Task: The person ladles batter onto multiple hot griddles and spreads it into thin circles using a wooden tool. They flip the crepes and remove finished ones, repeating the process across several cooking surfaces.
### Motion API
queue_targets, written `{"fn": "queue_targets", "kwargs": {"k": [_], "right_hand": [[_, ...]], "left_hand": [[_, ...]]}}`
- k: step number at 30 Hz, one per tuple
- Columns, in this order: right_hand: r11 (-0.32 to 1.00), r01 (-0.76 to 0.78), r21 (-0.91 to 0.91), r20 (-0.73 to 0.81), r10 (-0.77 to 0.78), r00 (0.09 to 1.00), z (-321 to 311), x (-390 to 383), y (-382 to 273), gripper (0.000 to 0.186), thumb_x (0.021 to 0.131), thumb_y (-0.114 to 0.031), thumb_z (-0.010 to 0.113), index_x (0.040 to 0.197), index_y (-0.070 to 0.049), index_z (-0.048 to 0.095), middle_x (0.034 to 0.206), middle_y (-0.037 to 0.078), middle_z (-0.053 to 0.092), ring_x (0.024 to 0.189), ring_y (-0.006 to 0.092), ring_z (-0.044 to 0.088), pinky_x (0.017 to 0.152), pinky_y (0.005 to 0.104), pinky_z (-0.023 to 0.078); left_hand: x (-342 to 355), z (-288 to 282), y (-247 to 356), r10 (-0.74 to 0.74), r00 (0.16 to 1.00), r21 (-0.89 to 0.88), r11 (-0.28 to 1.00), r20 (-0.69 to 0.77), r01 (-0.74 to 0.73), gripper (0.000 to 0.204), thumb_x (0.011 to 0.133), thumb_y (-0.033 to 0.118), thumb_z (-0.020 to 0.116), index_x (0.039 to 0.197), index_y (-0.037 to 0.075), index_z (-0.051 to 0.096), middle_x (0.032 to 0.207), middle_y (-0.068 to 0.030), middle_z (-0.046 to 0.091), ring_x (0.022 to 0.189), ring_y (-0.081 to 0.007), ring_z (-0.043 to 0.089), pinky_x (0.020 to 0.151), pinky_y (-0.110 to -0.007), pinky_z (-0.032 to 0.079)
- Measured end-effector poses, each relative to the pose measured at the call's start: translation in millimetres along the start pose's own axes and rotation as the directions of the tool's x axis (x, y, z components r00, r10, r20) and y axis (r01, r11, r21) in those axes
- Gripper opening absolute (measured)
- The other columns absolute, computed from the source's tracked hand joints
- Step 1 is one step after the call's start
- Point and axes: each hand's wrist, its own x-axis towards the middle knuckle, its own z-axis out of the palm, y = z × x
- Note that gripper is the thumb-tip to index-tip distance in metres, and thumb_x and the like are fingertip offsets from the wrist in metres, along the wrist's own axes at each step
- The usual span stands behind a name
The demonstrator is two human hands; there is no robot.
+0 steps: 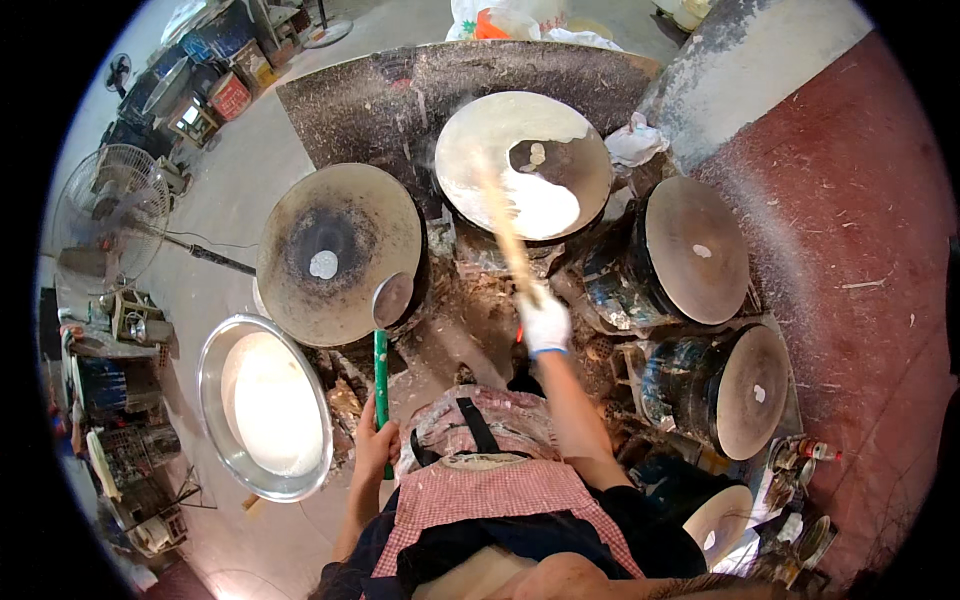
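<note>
My left hand (377,442) is wrapped round the green handle of a ladle (393,300), whose round bowl hangs by the edge of the left griddle (375,215). In a white glove, my right hand (546,326) grips a pale wooden spreader (510,240), smeared by motion, that reaches over the far middle griddle (580,165). White batter (475,135) covers much of that griddle in a curved layer, leaving a dark bare patch on its right side. The left griddle has only a small pale spot at its centre.
A metal basin (208,370) of white batter stands at my left. More round griddles (690,250) (750,390) (715,515) line my right side on drum-like stoves. A dark board (370,110) rises behind the far griddle. A standing fan (112,205) is at far left.
</note>
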Motion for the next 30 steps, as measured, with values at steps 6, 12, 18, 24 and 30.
{"fn": "queue_targets", "kwargs": {"k": [6,12,18,24,30], "right_hand": [[0.978,0.108,-0.177,-0.047,-0.118,0.992,-35.0,17.0,38.5,0.035,0.077,-0.032,0.062,0.108,-0.017,0.061,0.083,0.015,0.064,0.070,0.0267,0.062,0.065,0.0350,0.049],[0.996,0.087,-0.030,-0.022,-0.087,0.996,-18.3,37.3,18.9,0.031,0.078,-0.035,0.059,0.107,-0.023,0.061,0.078,0.014,0.063,0.065,0.0305,0.060,0.061,0.0383,0.049],[0.960,0.128,-0.251,-0.109,-0.160,0.981,-51.1,39.2,93.8,0.031,0.078,-0.035,0.060,0.107,-0.025,0.060,0.071,0.014,0.062,0.058,0.0273,0.058,0.054,0.0368,0.048],[0.992,0.123,-0.013,-0.028,-0.123,0.992,-51.8,59.8,34.9,0.029,0.079,-0.037,0.059,0.101,-0.020,0.063,0.077,0.014,0.063,0.066,0.0292,0.061,0.062,0.0366,0.050],[0.977,0.120,-0.174,-0.115,-0.142,0.983,-77.0,67.0,96.7,0.026,0.079,-0.032,0.060,0.103,-0.022,0.063,0.072,0.012,0.062,0.061,0.0250,0.061,0.057,0.0366,0.049]], "left_hand": [[-8.5,8.0,3.6,0.077,0.997,-0.050,0.996,-0.026,-0.079,0.067,0.081,-0.003,0.047,0.139,0.011,0.018,0.048,0.0003,0.036,0.035,-0.0083,0.036,0.030,-0.024,0.029],[-0.9,29.2,7.5,0.031,0.999,-0.109,0.994,-0.026,-0.034,0.067,0.082,-0.001,0.047,0.139,0.012,0.015,0.050,0.0001,0.036,0.035,-0.0090,0.036,0.030,-0.024,0.028],[-0.8,45.5,21.1,0.017,1.000,-0.195,0.981,0.005,-0.015,0.066,0.082,-0.002,0.046,0.139,0.013,0.016,0.052,-0.0013,0.037,0.036,-0.0101,0.037,0.030,-0.024,0.031],[15.2,66.3,30.0,-0.028,0.999,-0.249,0.968,0.028,0.034,0.066,0.082,-0.002,0.044,0.139,0.015,0.015,0.053,-0.0028,0.038,0.036,-0.0115,0.039,0.030,-0.025,0.032],[20.0,76.2,35.4,-0.037,0.999,-0.305,0.951,0.036,0.047,0.065,0.082,0.000,0.043,0.139,0.016,0.015,0.053,-0.0035,0.038,0.036,-0.0120,0.039,0.030,-0.026,0.032]]}}
